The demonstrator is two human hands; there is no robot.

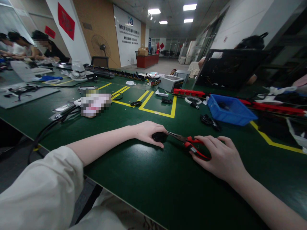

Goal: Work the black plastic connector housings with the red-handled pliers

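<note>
My left hand (150, 132) is closed around a small black object (159, 137) just above the green table (144, 179); its kind is not clear. In my right hand (219, 155) are red-handled long-nose pliers (189, 143), the fingers and thumb wrapped about the two handles. The pliers' jaws point left, and their tip is at the right edge of the black object by my left fingertips. Whether the tip grips the object I cannot tell.
Ahead lie bundled black cables (209, 122), a blue tray (231, 110), a power supply box (170, 83) and yellow tape outlines (157, 112). To the left are a pixelated item (95, 104) and thick black cables (56, 123). People (45, 48) sit at the far left.
</note>
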